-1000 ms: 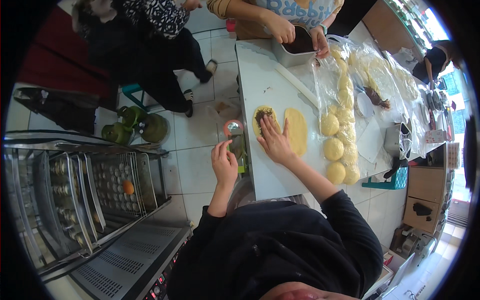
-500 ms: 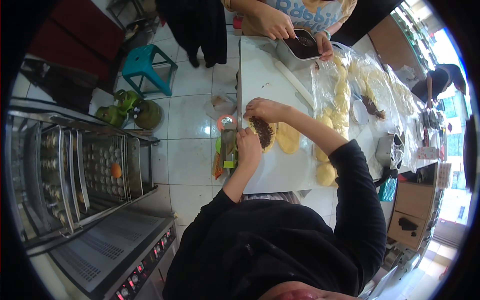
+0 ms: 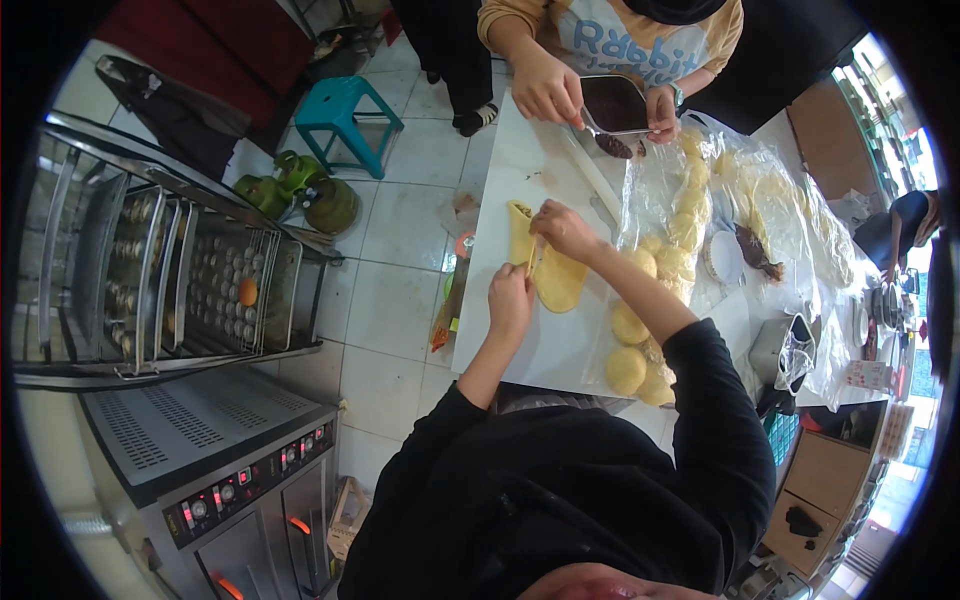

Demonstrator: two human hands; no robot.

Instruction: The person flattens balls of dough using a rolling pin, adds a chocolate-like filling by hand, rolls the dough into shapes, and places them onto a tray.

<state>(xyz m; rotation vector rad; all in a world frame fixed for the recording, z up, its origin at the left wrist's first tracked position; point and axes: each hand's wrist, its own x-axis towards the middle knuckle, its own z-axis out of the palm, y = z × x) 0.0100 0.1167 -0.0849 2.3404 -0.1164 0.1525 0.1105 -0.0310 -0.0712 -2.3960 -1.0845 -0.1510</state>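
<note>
Head view: a person [image 3: 560,470] is working at a white table [image 3: 480,345].
Folded dough [image 3: 519,236]: lying between the table's left edge and a flat dough oval [image 3: 560,285], apparently being held to secure its fold.
Left hand [image 3: 512,297]: pinching the near end, reaching forward.
Right hand [image 3: 566,230]: pinching farther along, angling in from the right.

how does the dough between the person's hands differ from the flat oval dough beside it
The dough between the hands looks folded into a narrow strip, while the flat oval dough is spread wider. The folded dough is pinched by the left hand and right hand; the flat oval is gripped by neither. Dark filling shows at the folded dough's far end, none on the oval. Both are pale yellow.
</note>
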